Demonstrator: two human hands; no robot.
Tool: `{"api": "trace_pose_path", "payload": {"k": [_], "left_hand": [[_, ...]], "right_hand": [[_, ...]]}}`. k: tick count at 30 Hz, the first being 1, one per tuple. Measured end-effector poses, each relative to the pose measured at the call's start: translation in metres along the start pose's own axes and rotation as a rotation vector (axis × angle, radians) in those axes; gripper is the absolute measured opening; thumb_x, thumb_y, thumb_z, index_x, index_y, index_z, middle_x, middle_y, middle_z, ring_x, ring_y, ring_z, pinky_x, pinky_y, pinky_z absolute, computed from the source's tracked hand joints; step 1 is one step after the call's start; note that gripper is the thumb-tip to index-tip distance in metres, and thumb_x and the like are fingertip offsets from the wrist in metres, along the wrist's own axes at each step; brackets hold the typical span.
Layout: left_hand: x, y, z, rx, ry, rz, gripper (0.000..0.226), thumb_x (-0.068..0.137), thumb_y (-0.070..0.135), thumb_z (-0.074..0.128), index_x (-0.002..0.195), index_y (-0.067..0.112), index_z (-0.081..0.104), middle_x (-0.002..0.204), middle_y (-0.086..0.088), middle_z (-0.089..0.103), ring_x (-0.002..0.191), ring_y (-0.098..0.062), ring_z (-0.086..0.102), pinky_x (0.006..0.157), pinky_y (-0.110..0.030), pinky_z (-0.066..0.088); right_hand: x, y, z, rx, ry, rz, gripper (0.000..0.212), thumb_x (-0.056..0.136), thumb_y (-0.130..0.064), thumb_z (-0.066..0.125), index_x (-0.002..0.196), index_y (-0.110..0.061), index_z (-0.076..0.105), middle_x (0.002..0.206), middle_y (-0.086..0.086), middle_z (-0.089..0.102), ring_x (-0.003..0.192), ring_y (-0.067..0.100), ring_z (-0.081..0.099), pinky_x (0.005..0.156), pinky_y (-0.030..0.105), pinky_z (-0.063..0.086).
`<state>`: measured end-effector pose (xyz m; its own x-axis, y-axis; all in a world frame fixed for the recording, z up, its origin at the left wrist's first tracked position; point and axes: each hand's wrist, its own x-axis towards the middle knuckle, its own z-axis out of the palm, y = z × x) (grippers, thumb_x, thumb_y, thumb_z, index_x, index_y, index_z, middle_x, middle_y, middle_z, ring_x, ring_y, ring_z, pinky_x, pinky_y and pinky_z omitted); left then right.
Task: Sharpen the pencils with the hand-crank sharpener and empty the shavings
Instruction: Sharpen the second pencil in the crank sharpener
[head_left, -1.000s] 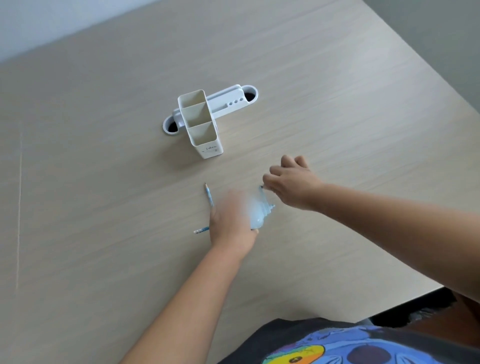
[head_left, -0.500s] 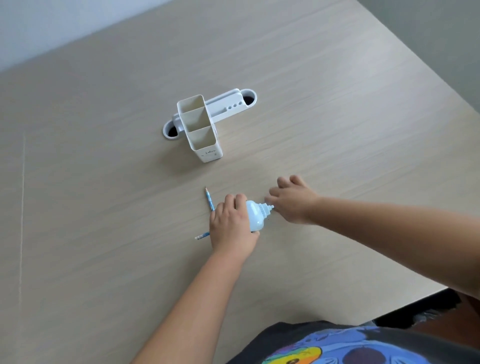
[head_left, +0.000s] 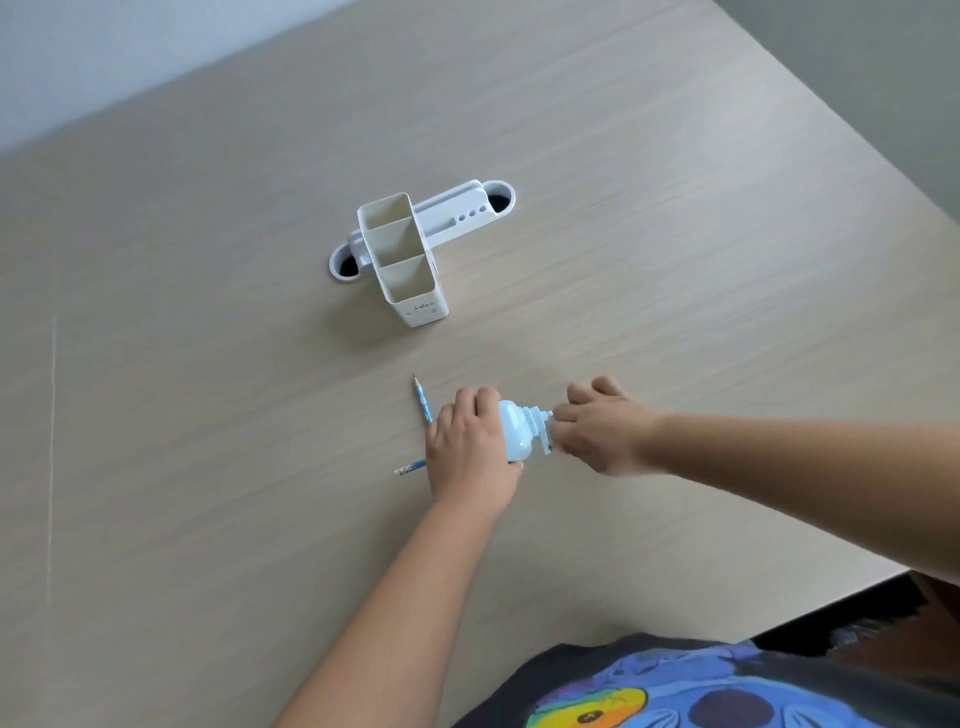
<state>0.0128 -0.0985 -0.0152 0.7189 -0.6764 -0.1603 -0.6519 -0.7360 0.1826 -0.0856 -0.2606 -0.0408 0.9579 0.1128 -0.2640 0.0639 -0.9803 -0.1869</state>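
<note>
The left hand (head_left: 470, 447) curls its fingers over the pale blue sharpener (head_left: 517, 434), gripping it on the table (head_left: 208, 415); the right hand (head_left: 597, 431) pinches the crank (head_left: 545, 434) at the sharpener's right end; 2 blue pencils, 1 (head_left: 422, 400) beyond the left hand and 1 (head_left: 410, 467) beside it, lie near a white organizer (head_left: 410, 270).

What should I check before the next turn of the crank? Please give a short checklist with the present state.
1. Left hand grips the sharpener: ok.
2. Right hand is at the crank: ok.
3. Pencil seated in the sharpener: cannot tell, the hands hide it.
4. Spare pencil lies on the table, clear of the crank: ok.
5. Shavings level: cannot tell.
</note>
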Motion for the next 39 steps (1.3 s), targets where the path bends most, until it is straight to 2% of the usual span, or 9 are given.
{"api": "trace_pose_path", "payload": {"k": [3,6,9,12,15,19,23,30,39], "left_hand": [[0.003,-0.002,0.001,0.016,-0.006,0.016,0.059,0.063,0.028,0.076,0.111,0.02,0.043,0.111,0.0,0.047,0.099,-0.023,0.05,0.087,-0.032,0.038],[0.002,-0.002,0.0,0.022,-0.026,0.028,0.059,0.065,0.031,0.075,0.113,0.02,0.042,0.113,-0.001,0.047,0.102,-0.023,0.049,0.09,-0.033,0.037],[0.001,-0.001,0.0,0.012,-0.02,0.018,0.063,0.064,0.032,0.077,0.115,0.02,0.042,0.113,-0.001,0.047,0.102,-0.023,0.05,0.088,-0.033,0.037],[0.001,-0.001,0.002,-0.002,0.01,-0.006,0.065,0.062,0.032,0.078,0.114,0.02,0.043,0.113,0.0,0.048,0.102,-0.023,0.051,0.087,-0.032,0.038],[0.001,-0.001,0.003,0.003,0.02,-0.011,0.065,0.062,0.032,0.079,0.114,0.021,0.042,0.113,0.0,0.048,0.101,-0.022,0.051,0.087,-0.032,0.038],[0.0,-0.002,0.003,0.011,0.02,0.01,0.061,0.062,0.029,0.078,0.111,0.021,0.043,0.111,0.001,0.048,0.099,-0.022,0.051,0.085,-0.031,0.038],[0.002,-0.004,0.002,0.038,-0.002,0.047,0.058,0.065,0.029,0.075,0.112,0.02,0.041,0.113,0.0,0.046,0.1,-0.023,0.05,0.087,-0.032,0.037],[0.002,-0.003,0.002,0.012,0.014,0.007,0.062,0.063,0.03,0.076,0.114,0.019,0.041,0.114,0.0,0.048,0.101,-0.023,0.051,0.085,-0.032,0.037],[0.003,-0.007,-0.002,-0.021,-0.047,0.037,0.068,0.064,0.031,0.074,0.121,0.024,0.038,0.119,0.002,0.043,0.11,-0.022,0.047,0.093,-0.031,0.034]], "right_hand": [[-0.023,-0.006,-0.017,0.107,0.231,-0.071,0.016,0.089,-0.034,0.038,0.08,-0.027,0.05,0.074,-0.01,0.048,0.081,0.018,0.038,0.066,0.033,0.015],[0.008,0.009,-0.039,0.1,0.353,0.081,0.031,0.092,-0.04,0.03,0.081,-0.021,0.051,0.074,-0.007,0.05,0.081,0.02,0.039,0.069,0.034,0.019],[0.039,0.02,-0.03,-0.009,0.221,0.14,0.032,0.097,-0.037,0.035,0.091,-0.014,0.057,0.082,0.0,0.056,0.091,0.029,0.047,0.077,0.041,0.03],[0.033,0.019,0.001,-0.11,0.081,0.063,0.019,0.093,-0.031,0.046,0.094,-0.017,0.059,0.085,-0.002,0.057,0.097,0.027,0.045,0.082,0.037,0.023],[0.007,0.004,0.012,-0.139,0.135,0.019,0.015,0.085,-0.031,0.05,0.072,-0.024,0.052,0.065,-0.009,0.052,0.078,0.019,0.043,0.07,0.033,0.023],[-0.023,-0.006,-0.002,0.016,0.243,-0.083,0.021,0.09,-0.035,0.037,0.076,-0.024,0.047,0.068,-0.01,0.051,0.075,0.018,0.04,0.067,0.034,0.021],[-0.003,0.002,-0.041,0.051,0.343,0.027,0.031,0.092,-0.039,0.029,0.08,-0.021,0.051,0.074,-0.009,0.054,0.08,0.019,0.04,0.068,0.035,0.019],[0.037,0.007,-0.016,-0.136,-0.064,0.159,0.025,0.097,-0.03,0.032,0.103,-0.019,0.053,0.099,-0.004,0.062,0.106,0.024,0.04,0.089,0.037,0.026],[0.005,-0.004,-0.001,-0.102,-0.036,0.106,0.034,0.097,-0.04,0.027,0.103,-0.021,0.054,0.092,0.0,0.061,0.099,0.027,0.044,0.084,0.037,0.027]]}}
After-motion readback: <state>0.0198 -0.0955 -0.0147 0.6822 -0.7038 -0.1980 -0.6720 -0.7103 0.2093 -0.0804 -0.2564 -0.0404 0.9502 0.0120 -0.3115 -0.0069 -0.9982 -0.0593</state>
